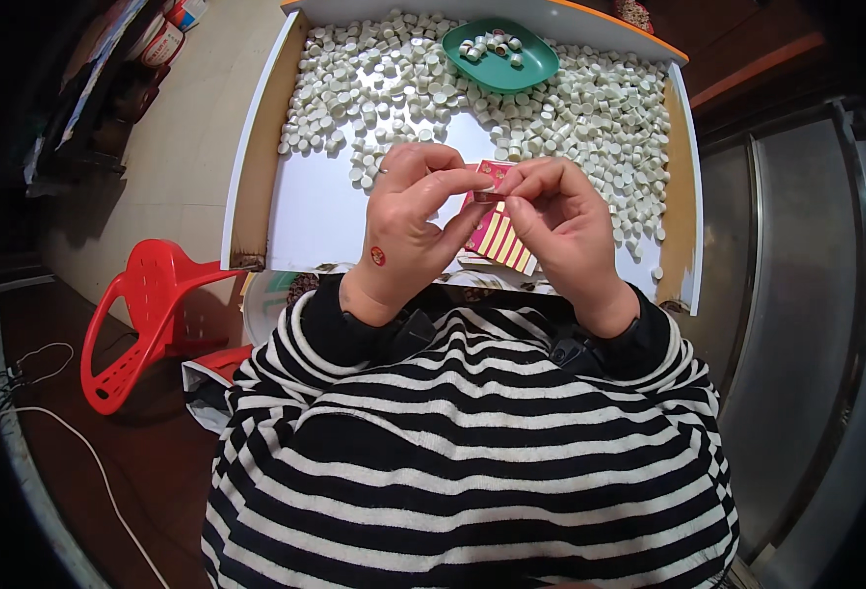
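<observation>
The left hand (401, 211) and the right hand (572, 221) meet over the near middle of the white table (315, 211), thumbs and fingertips nearly closed, and together they hold a small pale piece with a reddish-brown edge (489, 197). The fingers cover much of it, so I cannot tell whether it is a cap. On the back of the left hand sits a round red sticker (378, 255).

Just below the held piece, between the hands, a pink sticker sheet (499, 240) with yellow strips lies on the table near its front edge, partly hidden by the fingers. Beyond the hands and along the right side spreads a thick scatter of small white round caps (393, 74), some upright, some tipped over. At the far side a green tray (511, 82) holds a small group of caps (492, 45), a few showing reddish faces. Raised walls (685, 177) edge the table. To the left, a red plastic chair (155, 278) stands on the floor
</observation>
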A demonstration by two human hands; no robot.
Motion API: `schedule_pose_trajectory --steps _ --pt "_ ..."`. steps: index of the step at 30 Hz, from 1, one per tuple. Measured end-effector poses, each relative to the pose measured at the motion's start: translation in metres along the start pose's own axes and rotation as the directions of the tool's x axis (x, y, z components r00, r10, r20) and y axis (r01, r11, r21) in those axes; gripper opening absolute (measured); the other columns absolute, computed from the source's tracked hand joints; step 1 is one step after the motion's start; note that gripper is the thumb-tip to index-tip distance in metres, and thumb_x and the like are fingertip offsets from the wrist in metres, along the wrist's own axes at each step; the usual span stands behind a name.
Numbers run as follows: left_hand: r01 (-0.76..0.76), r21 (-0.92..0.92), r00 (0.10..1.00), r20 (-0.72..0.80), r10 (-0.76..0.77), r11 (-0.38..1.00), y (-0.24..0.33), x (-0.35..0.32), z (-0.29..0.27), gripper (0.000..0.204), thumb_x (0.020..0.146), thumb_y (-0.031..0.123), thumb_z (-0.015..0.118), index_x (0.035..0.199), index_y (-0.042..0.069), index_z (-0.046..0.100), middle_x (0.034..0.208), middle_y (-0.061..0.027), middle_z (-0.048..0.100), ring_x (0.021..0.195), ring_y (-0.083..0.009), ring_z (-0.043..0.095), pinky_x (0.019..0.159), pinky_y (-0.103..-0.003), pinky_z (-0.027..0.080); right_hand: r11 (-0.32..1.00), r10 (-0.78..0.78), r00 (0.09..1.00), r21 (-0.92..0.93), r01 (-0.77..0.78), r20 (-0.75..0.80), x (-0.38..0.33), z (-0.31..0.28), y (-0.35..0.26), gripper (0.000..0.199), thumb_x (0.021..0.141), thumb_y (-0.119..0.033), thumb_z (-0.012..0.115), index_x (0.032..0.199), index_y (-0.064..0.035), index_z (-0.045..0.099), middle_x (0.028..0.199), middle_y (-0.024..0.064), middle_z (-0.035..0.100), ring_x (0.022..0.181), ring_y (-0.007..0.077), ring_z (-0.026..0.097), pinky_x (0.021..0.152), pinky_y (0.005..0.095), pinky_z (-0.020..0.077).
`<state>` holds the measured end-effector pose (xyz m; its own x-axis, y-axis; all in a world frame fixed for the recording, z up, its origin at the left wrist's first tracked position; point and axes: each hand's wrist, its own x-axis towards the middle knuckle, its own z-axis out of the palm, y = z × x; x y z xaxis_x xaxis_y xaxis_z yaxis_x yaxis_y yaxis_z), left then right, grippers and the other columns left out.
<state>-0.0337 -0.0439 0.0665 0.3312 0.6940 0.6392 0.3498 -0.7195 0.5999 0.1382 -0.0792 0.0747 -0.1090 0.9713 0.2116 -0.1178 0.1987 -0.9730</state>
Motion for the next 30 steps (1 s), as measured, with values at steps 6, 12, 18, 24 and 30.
schedule_pose_trajectory --steps 6,12,18,24,30 --pt "0.043 -0.271 0.999 -0.016 -0.049 0.962 0.005 -0.001 -0.001 0.032 0.067 -0.01 0.071 0.096 0.005 0.067 0.097 -0.0067 0.052 0.088 -0.0172 0.055 0.073 -0.028 0.048 0.88 0.21 0.969 0.407 -0.246 0.131 0.006 -0.004 0.003 0.008 0.089 -0.006 0.058 0.09 -0.0031 0.05 0.1 0.0088 0.056 0.091 0.0137 0.055 0.084 0.0278 0.0447" --pt "0.247 -0.753 0.949 0.061 -0.309 0.61 0.001 -0.009 0.013 0.03 0.07 -0.005 0.073 0.097 0.006 0.069 0.095 -0.0047 0.055 0.092 -0.015 0.053 0.082 -0.027 0.045 0.619 0.255 0.921 0.682 -0.39 0.295 0.008 0.001 0.016 0.012 0.088 -0.009 0.059 0.088 -0.0041 0.048 0.099 0.01 0.056 0.091 0.0164 0.056 0.084 0.03 0.047" --pt "0.415 -0.866 0.849 0.26 -0.46 0.277 0.007 -0.004 0.01 0.027 0.08 0.001 0.068 0.106 0.003 0.062 0.097 -0.0036 0.056 0.093 -0.0123 0.054 0.082 -0.025 0.046 0.842 0.216 0.973 0.49 -0.226 0.078 0.008 0.003 0.009 0.017 0.084 -0.002 0.063 0.091 -0.0033 0.048 0.099 0.0109 0.056 0.094 0.0168 0.056 0.085 0.0304 0.0475" --pt "0.606 -0.795 0.665 0.531 -0.525 -0.037 -0.007 -0.008 0.002 0.02 0.086 0.006 0.064 0.104 0.0 0.057 0.095 -0.0041 0.06 0.083 -0.0103 0.057 0.075 -0.023 0.047 0.963 -0.088 0.995 -0.251 0.094 0.035 0.005 0.001 0.018 0.026 0.079 0.006 0.066 0.095 -0.0017 0.048 0.1 0.0099 0.056 0.097 0.0158 0.056 0.086 0.027 0.0466" --pt "0.651 -0.69 0.722 0.433 -0.54 0.316 -0.021 -0.017 0.002 0.011 0.086 0.007 0.064 0.093 0.0 0.059 0.088 -0.0031 0.062 0.078 -0.0079 0.056 0.067 -0.021 0.046 0.973 -0.006 0.997 -0.23 0.024 0.079 0.007 -0.017 0.023 0.023 0.081 0.001 0.066 0.099 -0.0016 0.052 0.101 0.0077 0.056 0.09 0.0116 0.056 0.08 0.0244 0.0465"
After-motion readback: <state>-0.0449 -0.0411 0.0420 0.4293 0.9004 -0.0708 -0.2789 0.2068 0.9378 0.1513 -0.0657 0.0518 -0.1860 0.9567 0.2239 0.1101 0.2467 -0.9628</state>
